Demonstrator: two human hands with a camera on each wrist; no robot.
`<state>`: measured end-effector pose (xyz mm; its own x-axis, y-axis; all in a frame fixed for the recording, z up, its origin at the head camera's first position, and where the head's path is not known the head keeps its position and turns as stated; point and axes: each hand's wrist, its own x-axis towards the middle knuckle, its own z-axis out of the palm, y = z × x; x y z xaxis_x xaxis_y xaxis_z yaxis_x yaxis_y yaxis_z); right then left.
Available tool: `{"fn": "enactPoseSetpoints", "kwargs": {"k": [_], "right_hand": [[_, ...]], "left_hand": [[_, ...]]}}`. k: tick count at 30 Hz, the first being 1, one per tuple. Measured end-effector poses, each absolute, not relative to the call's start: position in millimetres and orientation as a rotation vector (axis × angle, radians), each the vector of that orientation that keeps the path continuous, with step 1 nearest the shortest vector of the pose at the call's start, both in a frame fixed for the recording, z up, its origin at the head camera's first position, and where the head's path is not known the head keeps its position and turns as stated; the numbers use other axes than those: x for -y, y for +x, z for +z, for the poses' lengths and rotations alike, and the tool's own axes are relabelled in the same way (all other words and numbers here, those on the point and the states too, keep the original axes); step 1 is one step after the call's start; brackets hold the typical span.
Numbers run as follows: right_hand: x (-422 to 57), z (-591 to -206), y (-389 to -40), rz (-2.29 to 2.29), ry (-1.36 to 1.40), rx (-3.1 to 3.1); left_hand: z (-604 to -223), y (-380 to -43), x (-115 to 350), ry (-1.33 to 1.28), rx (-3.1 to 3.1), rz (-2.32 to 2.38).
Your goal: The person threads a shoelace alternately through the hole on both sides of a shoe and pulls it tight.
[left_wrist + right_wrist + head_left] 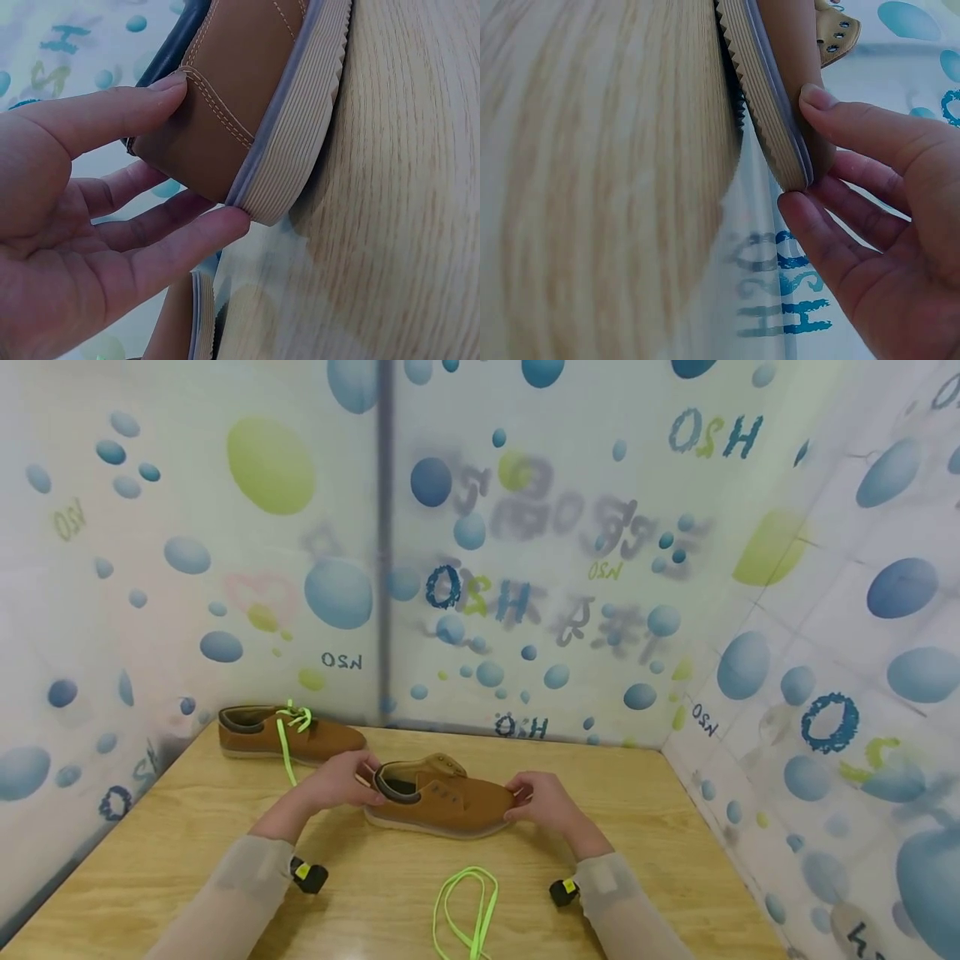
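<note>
A brown shoe (pixel 450 802) with bare eyelets and no lace in them sits on the table, its toe pointing right. My left hand (pixel 341 783) holds it at the heel; in the left wrist view the thumb lies on the brown side and a fingertip (pixel 232 221) touches the pale ribbed sole. At the other end my right hand (pixel 543 800) grips the toe, thumb (pixel 821 97) on the upper and fingers by the sole's front edge. A loose neon-green shoelace (pixel 491 893) lies looped on the table in front of the shoe.
Behind my left hand stands a second brown shoe (pixel 330 739), with a neon-green lace (pixel 285 747) tied in it and one end hanging down. The wooden table (pixel 637 860) meets patterned curtains or sheets (pixel 525 568) at its back and sides.
</note>
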<state>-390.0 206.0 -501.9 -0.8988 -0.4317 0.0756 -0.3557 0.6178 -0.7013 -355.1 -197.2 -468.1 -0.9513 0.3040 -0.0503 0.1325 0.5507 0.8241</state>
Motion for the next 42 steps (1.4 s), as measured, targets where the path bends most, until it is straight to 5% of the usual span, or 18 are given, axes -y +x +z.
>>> {"fn": "enactPoseSetpoints", "kwargs": {"k": [17, 31, 42], "right_hand": [[-197.8, -482.9, -384.2, -0.823, -0.865, -2.888], [-144.9, -456.6, -326.8, -0.505, -1.134, -2.454], [-127.0, -475.1, -314.6, -0.301, -1.173, -2.523]], "left_hand": [[-447.5, -349.3, 190.7, 0.408, -2.845, 1.069], [-447.6, -347.3, 184.9, 0.375, -2.864, 1.102], [-451.4, -348.9, 186.8, 0.366, -2.844, 1.126]]}}
